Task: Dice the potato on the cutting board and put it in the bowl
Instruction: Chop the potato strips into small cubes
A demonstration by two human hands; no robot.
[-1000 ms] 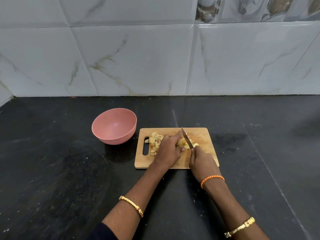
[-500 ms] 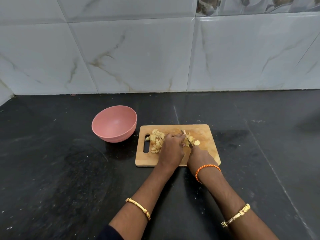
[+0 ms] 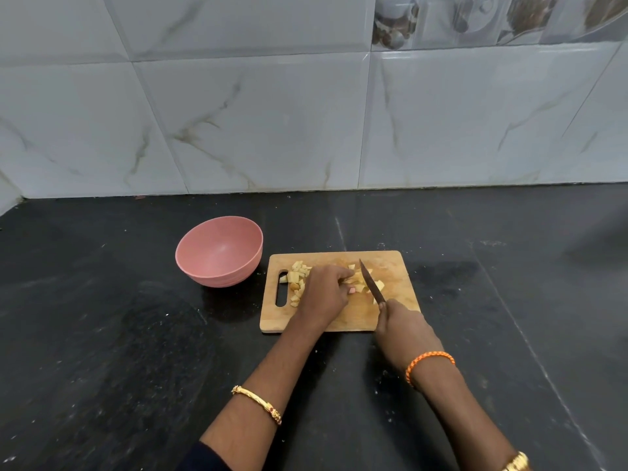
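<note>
Right hand (image 3: 406, 329) has its fingers wrapped round the knife (image 3: 372, 282) handle, blade angled over the cutting board (image 3: 390, 263). Left hand (image 3: 324, 295) curls its fingers onto the potato (image 3: 358, 278) pieces mid-board, diced bits (image 3: 296, 278) piled left. Pink bowl (image 3: 219, 251) sits far-left, just beside the board.

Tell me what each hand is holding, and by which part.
The right hand grips the knife by its handle, which the fist hides. The left hand steadies the uncut potato with its fingertips on the board.
</note>
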